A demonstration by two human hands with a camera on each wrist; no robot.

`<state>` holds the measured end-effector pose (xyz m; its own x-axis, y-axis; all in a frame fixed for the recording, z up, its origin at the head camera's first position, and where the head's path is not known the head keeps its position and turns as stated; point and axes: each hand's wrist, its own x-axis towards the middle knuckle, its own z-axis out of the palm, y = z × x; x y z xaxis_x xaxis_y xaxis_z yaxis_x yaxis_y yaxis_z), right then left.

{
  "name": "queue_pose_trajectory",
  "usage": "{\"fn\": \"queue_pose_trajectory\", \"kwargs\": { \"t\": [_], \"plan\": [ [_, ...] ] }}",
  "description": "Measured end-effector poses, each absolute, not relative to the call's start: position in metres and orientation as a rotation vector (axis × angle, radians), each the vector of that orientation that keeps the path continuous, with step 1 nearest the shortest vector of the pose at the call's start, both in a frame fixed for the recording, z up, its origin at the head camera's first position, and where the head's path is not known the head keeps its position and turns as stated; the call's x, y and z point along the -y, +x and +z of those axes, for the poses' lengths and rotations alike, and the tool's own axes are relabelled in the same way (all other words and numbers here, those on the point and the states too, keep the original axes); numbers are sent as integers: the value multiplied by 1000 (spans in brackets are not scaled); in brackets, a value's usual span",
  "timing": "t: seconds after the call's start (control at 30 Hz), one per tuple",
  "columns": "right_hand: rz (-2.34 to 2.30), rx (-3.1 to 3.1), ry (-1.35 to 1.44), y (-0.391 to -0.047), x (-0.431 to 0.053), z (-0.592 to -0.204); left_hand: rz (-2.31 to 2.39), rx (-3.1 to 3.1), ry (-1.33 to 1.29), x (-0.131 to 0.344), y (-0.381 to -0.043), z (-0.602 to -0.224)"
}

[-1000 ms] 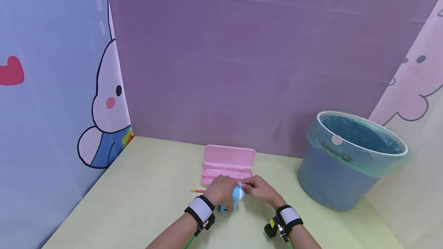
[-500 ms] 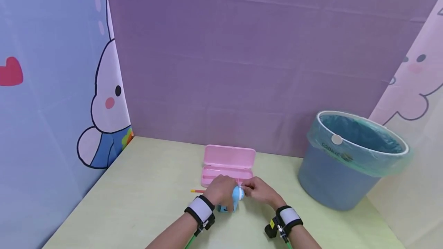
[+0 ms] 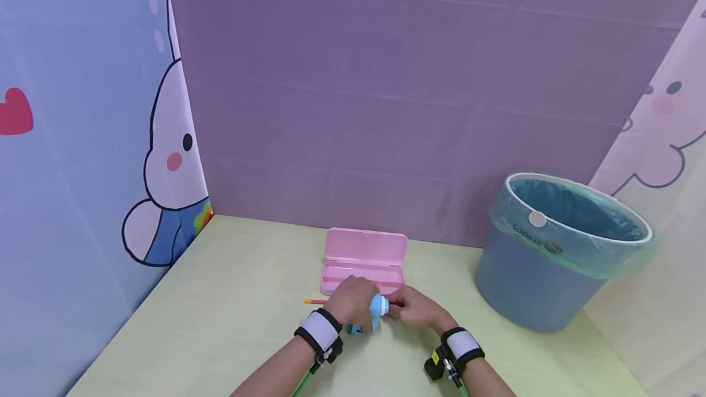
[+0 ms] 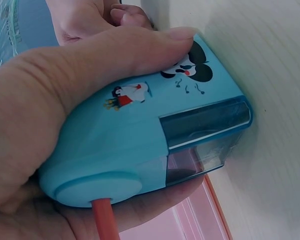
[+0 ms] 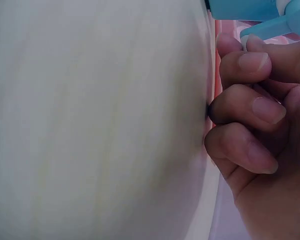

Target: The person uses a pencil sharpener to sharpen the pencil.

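Note:
My left hand (image 3: 351, 300) grips a light-blue crank pencil sharpener (image 4: 125, 127), its thumb lying across the printed top. A red pencil (image 4: 105, 220) sticks out of the sharpener's round front; in the head view its yellow end (image 3: 309, 301) points left. On the sharpener's other side, my right hand (image 3: 416, 309) pinches the end of the crank (image 5: 270, 28) between thumb and fingers, the other fingers curled. A clear-windowed shavings drawer (image 4: 205, 122) shows in the left wrist view. The knob of the crank is mostly hidden by the fingertips.
An open pink pencil case (image 3: 366, 247) lies just behind the hands on the pale table (image 3: 248, 274). A blue bin (image 3: 535, 287) with a green liner stands at the right. A purple cloth (image 3: 342, 109) hangs behind the table.
My right hand has moved slightly down and round beside the sharpener, with the crank in its fingers. The left hand, sharpener and pencil stay about where they were.

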<state>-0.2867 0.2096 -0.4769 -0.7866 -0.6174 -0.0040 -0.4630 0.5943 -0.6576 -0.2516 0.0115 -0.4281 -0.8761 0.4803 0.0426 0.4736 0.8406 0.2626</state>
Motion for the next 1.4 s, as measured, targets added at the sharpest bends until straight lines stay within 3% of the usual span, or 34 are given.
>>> {"fn": "queue_pose_trajectory", "kwargs": {
  "t": [1.4],
  "plan": [
    [-1005,-2349,-921,-254,-215,-470,407,-2993,786,-12,-248,-426]
  ]
}}
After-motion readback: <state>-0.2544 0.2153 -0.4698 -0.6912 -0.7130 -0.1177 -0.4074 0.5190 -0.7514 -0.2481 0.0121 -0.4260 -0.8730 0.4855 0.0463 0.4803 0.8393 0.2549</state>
